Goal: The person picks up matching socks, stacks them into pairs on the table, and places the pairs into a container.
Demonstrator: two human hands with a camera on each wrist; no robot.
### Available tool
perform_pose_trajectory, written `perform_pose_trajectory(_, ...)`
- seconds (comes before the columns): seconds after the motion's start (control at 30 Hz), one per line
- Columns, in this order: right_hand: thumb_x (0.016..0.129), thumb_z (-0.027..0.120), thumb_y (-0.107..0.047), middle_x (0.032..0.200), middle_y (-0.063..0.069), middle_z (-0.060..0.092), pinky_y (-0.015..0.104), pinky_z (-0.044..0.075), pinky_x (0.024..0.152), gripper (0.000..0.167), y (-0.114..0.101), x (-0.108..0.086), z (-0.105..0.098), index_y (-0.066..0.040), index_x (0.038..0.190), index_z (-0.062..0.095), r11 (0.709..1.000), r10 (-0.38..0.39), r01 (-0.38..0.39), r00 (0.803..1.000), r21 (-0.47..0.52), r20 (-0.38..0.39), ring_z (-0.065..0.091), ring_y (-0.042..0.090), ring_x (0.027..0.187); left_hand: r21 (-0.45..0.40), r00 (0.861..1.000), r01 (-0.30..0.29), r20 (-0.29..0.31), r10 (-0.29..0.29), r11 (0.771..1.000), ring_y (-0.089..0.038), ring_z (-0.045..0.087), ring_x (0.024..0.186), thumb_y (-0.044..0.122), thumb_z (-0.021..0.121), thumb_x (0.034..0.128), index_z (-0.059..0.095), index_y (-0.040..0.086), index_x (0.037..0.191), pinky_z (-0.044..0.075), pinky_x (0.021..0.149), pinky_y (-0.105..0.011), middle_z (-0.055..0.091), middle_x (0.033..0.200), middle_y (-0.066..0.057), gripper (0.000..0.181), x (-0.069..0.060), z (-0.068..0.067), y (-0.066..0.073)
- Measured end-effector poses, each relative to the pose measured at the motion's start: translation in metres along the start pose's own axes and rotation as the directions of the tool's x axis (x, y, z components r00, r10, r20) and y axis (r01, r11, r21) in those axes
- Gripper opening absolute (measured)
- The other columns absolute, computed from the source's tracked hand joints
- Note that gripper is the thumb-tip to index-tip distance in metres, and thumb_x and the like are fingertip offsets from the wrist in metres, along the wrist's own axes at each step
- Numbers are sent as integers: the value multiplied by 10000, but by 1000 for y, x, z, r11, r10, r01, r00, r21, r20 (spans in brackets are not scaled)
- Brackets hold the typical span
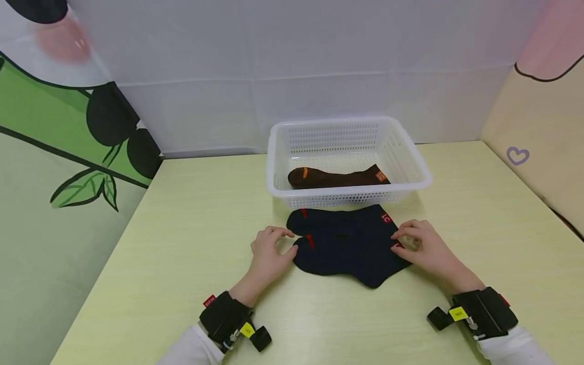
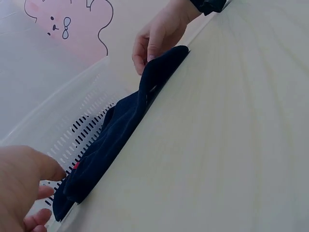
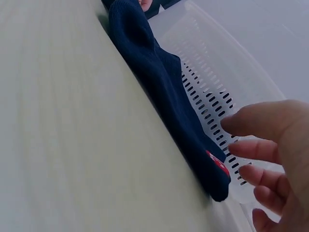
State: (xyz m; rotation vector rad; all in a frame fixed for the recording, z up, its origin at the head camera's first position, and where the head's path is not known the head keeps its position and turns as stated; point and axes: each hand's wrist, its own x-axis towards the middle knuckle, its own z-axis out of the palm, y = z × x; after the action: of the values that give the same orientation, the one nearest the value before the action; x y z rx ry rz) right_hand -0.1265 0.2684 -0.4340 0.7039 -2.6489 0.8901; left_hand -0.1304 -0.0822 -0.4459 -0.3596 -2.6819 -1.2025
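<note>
Two dark navy socks lie flat on the table, the far sock overlapping or touching the near sock. Their red-marked toe ends point left, and red labels mark the cuffs at right. Beside the toes is my left hand, its thumb and fingers spread apart with nothing between them. My right hand hovers at the cuffs with loosely bent fingers. The right wrist view shows a gap between those fingers and the navy fabric. Whether a left fingertip brushes the toe, I cannot tell.
Just behind the socks stands a white perforated plastic basket. Inside it lies a brown sock with orange marks. The pale wood-look table ends at a grey-white back wall, with printed panels left and right.
</note>
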Motion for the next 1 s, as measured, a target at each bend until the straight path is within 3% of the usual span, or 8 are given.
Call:
perform_pose_trajectory(0.1, 706, 804, -110, 878, 34, 623, 301, 355, 700, 190, 0, 2, -4, -96, 851, 683, 995, 95, -95, 995, -17, -13, 476, 197, 825, 76, 998, 59, -12, -59, 995, -303, 463, 972, 291, 724, 798, 635, 112, 925, 264, 853, -525, 567, 1000, -90, 237, 1, -1, 2)
perform_pose_trajectory(0.27, 681, 836, -248, 919, 95, 630, 384, 370, 777, 329, -1, 3, -6, -48, 883, 671, 973, 228, -222, 967, -61, 111, 502, 262, 877, 161, 996, 66, 51, -75, 985, -320, 438, 994, 384, 751, 758, 631, 116, 841, 252, 882, -544, 530, 1007, -90, 304, 0, -2, 4)
perform_pose_trajectory(0.37, 680, 841, -258, 928, 95, 617, 382, 374, 781, 341, -2, 4, -5, -42, 876, 663, 969, 245, -239, 958, -56, 148, 490, 262, 884, 184, 996, 44, 73, -58, 982, -322, 422, 1002, 370, 765, 746, 621, 124, 797, 248, 882, -547, 508, 1020, -88, 289, -1, -2, 4)
perform_pose_trajectory(0.5, 714, 821, -189, 883, 48, 582, 290, 372, 723, 223, -2, 4, -3, -69, 787, 649, 977, 207, -213, 963, 17, 175, 451, 173, 825, 170, 996, -12, 88, -3, 985, -303, 426, 975, 302, 772, 750, 639, 104, 787, 256, 857, -518, 509, 1004, -75, 241, -1, 0, 1)
perform_pose_trajectory(0.63, 761, 779, -122, 849, -11, 555, 218, 376, 680, 166, 0, 3, -1, -106, 751, 615, 977, 164, -182, 974, 112, 155, 439, 75, 779, 60, 993, -72, 98, 66, 996, -243, 464, 869, 209, 736, 800, 634, 71, 808, 295, 811, -430, 559, 898, -56, 172, 1, 2, -1)
perform_pose_trajectory(0.73, 819, 715, -75, 764, -60, 520, 214, 379, 613, 134, 2, 2, 0, -73, 784, 585, 938, 188, -220, 972, 266, 142, 454, 40, 700, -112, 989, -28, 142, 44, 993, -172, 478, 788, 172, 664, 877, 608, 78, 877, 355, 771, -312, 569, 823, -15, 110, 2, 2, 0)
perform_pose_trajectory(0.87, 887, 626, -40, 700, -104, 484, 231, 370, 557, 110, 4, 2, 0, 7, 835, 542, 840, 239, -279, 960, 466, 145, 466, 60, 635, -308, 983, 60, 182, -3, 950, -113, 441, 674, 157, 566, 950, 540, 81, 956, 361, 641, -225, 479, 724, 12, 81, 3, 1, 0)
perform_pose_trajectory(1.0, 909, 600, -55, 710, -140, 519, 221, 384, 592, 68, 3, 4, 0, -31, 865, 553, 813, 297, -307, 950, 494, 102, 477, 58, 651, -417, 993, 45, 122, 7, 908, -86, 367, 582, 122, 531, 965, 458, 46, 966, 306, 591, -218, 369, 660, 4, 105, 5, 1, -2)
